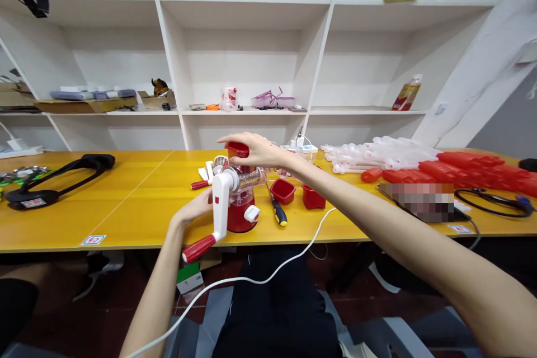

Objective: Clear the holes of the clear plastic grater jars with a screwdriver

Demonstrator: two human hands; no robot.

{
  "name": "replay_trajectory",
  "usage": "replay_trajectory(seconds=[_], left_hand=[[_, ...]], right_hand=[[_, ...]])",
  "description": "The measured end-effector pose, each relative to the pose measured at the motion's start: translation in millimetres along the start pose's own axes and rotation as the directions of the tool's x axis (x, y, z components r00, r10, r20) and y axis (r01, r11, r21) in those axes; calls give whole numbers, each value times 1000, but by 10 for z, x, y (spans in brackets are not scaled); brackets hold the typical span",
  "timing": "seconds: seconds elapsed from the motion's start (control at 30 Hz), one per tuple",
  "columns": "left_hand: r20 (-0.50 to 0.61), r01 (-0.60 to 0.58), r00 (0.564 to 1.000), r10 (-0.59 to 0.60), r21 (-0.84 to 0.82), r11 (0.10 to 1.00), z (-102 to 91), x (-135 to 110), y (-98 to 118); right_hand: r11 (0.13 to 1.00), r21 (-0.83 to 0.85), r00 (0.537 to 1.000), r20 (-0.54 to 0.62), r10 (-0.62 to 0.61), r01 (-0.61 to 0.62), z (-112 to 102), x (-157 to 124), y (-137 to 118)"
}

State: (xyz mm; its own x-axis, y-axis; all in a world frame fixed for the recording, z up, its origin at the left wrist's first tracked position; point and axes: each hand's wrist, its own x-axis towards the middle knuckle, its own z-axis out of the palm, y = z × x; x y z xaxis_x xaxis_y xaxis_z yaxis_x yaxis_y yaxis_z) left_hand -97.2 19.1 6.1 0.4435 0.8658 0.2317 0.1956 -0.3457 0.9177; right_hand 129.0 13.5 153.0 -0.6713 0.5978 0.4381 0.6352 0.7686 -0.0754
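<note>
We see our right hand (259,150) at the top of a hand-cranked grater (240,210), thumb on the near side and fingers across the far rim of a red pusher (238,148), clamped about it. The grater stands upright on a yellow table (142,201), directly below that hand and just right of our left hand (196,208). We cannot tell whether the left hand grips the grater, since its fingers pass behind the white crank (221,201). The crank slants down to a red handle (199,248), which sits below the left hand, nearer to us.

Just beyond the left hand we find a metal drum (220,163) and a small red-handled piece (201,184). Below and to the right of the right hand lie a screwdriver (278,211) with a yellow-and-black grip and two red cups, one (283,191) beside it and another (314,198) farther right. Well to the right of both hands we have translucent white parts (380,154) and red parts (474,170); well left of the left hand rests a black strap-like frame (59,187).
</note>
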Motion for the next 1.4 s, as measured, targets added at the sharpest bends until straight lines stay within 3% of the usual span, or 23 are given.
replay_trajectory(seconds=[0.13, 0.33, 0.47, 0.7, 0.8, 0.97, 1.07, 1.13, 1.2, 1.23, 1.27, 1.3, 1.4], left_hand=[[-12, 10, 1000, -10, -17, 1000, 283, 63, -58], [-28, -51, 998, 50, -31, 998, 404, 34, -23], [-32, -63, 998, 63, 0, 998, 371, 77, 16], [-76, -118, 986, 149, 315, 942, 283, 100, 122], [-39, -144, 987, 157, 225, 964, 317, 80, 153], [-226, -118, 964, 144, 124, 985, 462, 82, 15], [-293, -123, 943, 156, 128, 984, 528, 92, -87], [-372, -115, 915, 154, 126, 985, 568, 102, -132], [-483, -91, 864, 143, 129, 987, 623, 114, -158], [-531, -72, 836, 134, 135, 988, 659, 120, -163], [-568, -51, 814, 123, 142, 989, 698, 124, -162], [-595, -26, 796, 110, 148, 989, 741, 125, -154], [-656, 82, 752, 62, 186, 979, 877, 98, -88]], right_hand=[[992, -95, 992, 87, 88, -80, -39, -19, -150], [950, -194, 969, 2, 248, -243, 78, -31, -338], [981, -141, 989, 44, 144, -137, 82, 40, -205], [978, 181, 978, 158, -134, 104, -30, 162, 50], [967, 227, 978, 144, -153, 118, -30, 157, 75], [971, 215, 988, 94, -125, 103, -6, 184, 28], [987, 151, 997, 28, -68, 63, -9, 94, -93], [994, 98, 992, -126, -28, 40, 34, -101, -219], [986, 164, 939, -339, 58, -2, 164, -397, -365], [953, 292, 893, -406, 194, -74, 268, -566, -437], [886, 428, 839, -404, 366, -180, 392, -736, -503], [843, 474, 811, -371, 452, -253, 531, -895, -560], [748, 530, 803, -190, 564, -400, 930, -1232, -662]])
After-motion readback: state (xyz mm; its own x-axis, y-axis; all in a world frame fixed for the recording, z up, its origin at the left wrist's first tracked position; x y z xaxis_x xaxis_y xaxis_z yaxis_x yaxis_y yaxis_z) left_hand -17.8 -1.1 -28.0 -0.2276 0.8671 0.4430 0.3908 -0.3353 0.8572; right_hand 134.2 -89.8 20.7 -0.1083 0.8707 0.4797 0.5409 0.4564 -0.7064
